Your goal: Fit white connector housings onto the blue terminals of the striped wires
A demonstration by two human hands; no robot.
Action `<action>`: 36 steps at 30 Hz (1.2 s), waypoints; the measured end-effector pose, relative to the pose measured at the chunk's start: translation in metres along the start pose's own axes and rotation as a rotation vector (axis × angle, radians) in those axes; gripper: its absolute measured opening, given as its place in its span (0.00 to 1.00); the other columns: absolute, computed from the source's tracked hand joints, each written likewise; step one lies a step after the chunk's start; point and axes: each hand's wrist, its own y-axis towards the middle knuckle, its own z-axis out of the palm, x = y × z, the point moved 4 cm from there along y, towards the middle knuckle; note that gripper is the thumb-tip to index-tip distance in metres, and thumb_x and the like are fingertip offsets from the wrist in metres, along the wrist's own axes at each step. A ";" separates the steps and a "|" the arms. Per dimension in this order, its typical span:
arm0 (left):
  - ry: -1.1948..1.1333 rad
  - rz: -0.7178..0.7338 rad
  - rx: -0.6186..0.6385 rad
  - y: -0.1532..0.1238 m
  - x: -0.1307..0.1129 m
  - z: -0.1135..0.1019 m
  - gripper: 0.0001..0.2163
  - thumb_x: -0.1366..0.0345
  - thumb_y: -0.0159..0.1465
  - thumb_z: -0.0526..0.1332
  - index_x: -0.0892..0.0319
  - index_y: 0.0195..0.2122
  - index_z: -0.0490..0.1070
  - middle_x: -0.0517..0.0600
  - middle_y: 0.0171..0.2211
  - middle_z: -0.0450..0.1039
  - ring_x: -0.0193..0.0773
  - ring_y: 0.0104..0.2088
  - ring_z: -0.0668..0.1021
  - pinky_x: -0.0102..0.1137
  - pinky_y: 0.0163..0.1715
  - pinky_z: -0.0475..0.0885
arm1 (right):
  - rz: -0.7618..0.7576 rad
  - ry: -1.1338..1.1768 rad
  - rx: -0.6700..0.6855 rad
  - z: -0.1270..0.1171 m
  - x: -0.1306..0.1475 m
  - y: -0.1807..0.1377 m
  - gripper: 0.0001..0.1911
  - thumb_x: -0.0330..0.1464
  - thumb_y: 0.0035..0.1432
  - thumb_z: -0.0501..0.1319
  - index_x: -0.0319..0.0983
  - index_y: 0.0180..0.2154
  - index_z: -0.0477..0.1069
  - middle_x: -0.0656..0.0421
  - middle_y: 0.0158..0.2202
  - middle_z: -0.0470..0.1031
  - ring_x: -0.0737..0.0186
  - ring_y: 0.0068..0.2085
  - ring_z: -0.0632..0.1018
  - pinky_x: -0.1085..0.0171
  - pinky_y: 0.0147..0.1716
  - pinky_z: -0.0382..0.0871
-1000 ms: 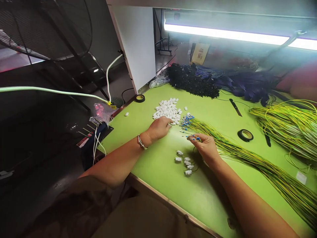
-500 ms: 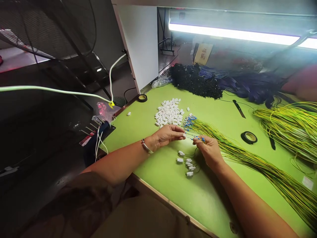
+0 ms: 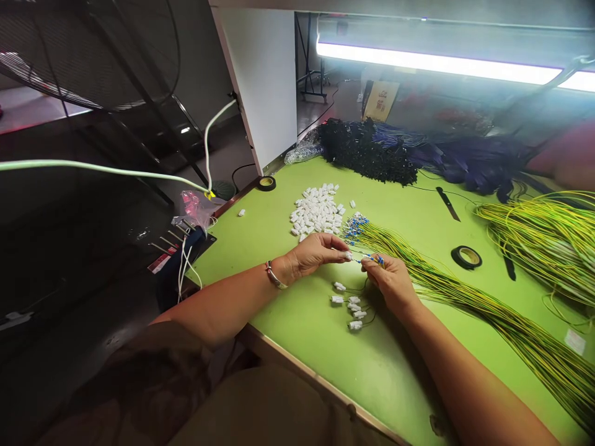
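Between thumb and fingers, my left hand (image 3: 316, 254) pinches a small white connector housing (image 3: 348, 255). My right hand (image 3: 390, 279) is closed on several thin wires with blue-sleeved terminals (image 3: 377, 260); one wire end points at the housing and seems to meet it, though the contact is too small to make out. Below the hands lie several white housings (image 3: 354, 308) with wires fitted, the wires running up toward my right hand. Behind my left hand is a pile of loose white housings (image 3: 318, 209). Beside it lie the blue terminal ends (image 3: 356, 228) of a yellow-green wire bundle (image 3: 446, 291).
On the green table (image 3: 288, 334) are black tape rolls (image 3: 467, 257) and a dark blade-like tool (image 3: 448, 204). Black-ended wires (image 3: 367, 152) are heaped at the back, more yellow-green wires (image 3: 548, 241) at right. A white panel (image 3: 260, 87) stands at left under a lit tube (image 3: 437, 62).
My left hand has brought the white connector housing slightly right, closing the gap to the wire end in my right hand. My right hand has barely moved.
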 end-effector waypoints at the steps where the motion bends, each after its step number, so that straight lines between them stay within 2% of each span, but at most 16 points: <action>1: 0.007 0.002 0.002 0.000 0.000 0.000 0.16 0.69 0.41 0.76 0.67 0.30 0.76 0.51 0.27 0.76 0.32 0.30 0.79 0.29 0.37 0.72 | 0.015 0.014 0.004 0.000 -0.001 0.000 0.19 0.46 0.52 0.63 0.38 0.21 0.67 0.66 0.14 0.56 0.73 0.18 0.54 0.67 0.17 0.44; 7: 0.004 0.024 0.006 0.002 0.003 -0.002 0.13 0.69 0.41 0.75 0.66 0.28 0.77 0.50 0.27 0.77 0.32 0.30 0.78 0.30 0.38 0.71 | 0.060 0.036 0.037 0.001 -0.002 0.000 0.19 0.45 0.51 0.63 0.37 0.22 0.67 0.66 0.14 0.56 0.73 0.17 0.54 0.68 0.17 0.43; 14: 0.170 0.243 -0.021 0.004 -0.001 0.002 0.09 0.70 0.46 0.72 0.64 0.29 0.78 0.51 0.30 0.78 0.33 0.33 0.77 0.32 0.42 0.71 | 0.170 0.191 0.108 0.001 -0.006 0.005 0.15 0.42 0.51 0.63 0.38 0.22 0.67 0.67 0.11 0.57 0.73 0.14 0.54 0.68 0.14 0.44; 20: 0.257 0.400 -0.037 0.004 -0.001 0.009 0.04 0.71 0.48 0.70 0.64 0.23 0.77 0.51 0.30 0.78 0.34 0.35 0.77 0.32 0.43 0.71 | 0.194 0.237 0.157 0.001 -0.008 0.008 0.13 0.40 0.50 0.63 0.38 0.22 0.67 0.67 0.10 0.58 0.74 0.12 0.54 0.69 0.13 0.44; 24: 0.071 0.259 -0.062 0.007 0.010 0.007 0.08 0.71 0.42 0.73 0.64 0.23 0.75 0.49 0.28 0.77 0.31 0.33 0.76 0.31 0.42 0.71 | 0.178 0.219 0.162 0.002 -0.009 0.007 0.14 0.42 0.50 0.64 0.39 0.23 0.67 0.67 0.11 0.58 0.74 0.13 0.54 0.69 0.13 0.45; 29: -0.170 0.061 -0.067 0.007 0.017 0.005 0.14 0.70 0.36 0.76 0.65 0.19 0.71 0.48 0.29 0.76 0.32 0.32 0.78 0.31 0.42 0.71 | 0.053 0.116 0.086 0.003 -0.004 0.005 0.19 0.47 0.51 0.64 0.39 0.23 0.66 0.66 0.15 0.60 0.72 0.17 0.57 0.68 0.17 0.49; 33: -0.210 0.025 -0.072 0.008 0.017 0.006 0.16 0.70 0.34 0.77 0.65 0.18 0.70 0.49 0.29 0.77 0.32 0.31 0.79 0.32 0.42 0.72 | -0.053 0.026 0.031 0.004 0.002 0.002 0.20 0.48 0.54 0.62 0.39 0.23 0.66 0.65 0.16 0.59 0.70 0.19 0.57 0.67 0.19 0.50; 36: -0.197 0.057 -0.088 0.008 0.016 0.006 0.16 0.70 0.34 0.77 0.65 0.19 0.70 0.49 0.28 0.76 0.32 0.31 0.78 0.32 0.42 0.72 | -0.106 -0.040 -0.008 0.005 0.004 0.000 0.20 0.48 0.55 0.61 0.39 0.23 0.67 0.65 0.16 0.58 0.70 0.20 0.57 0.66 0.20 0.49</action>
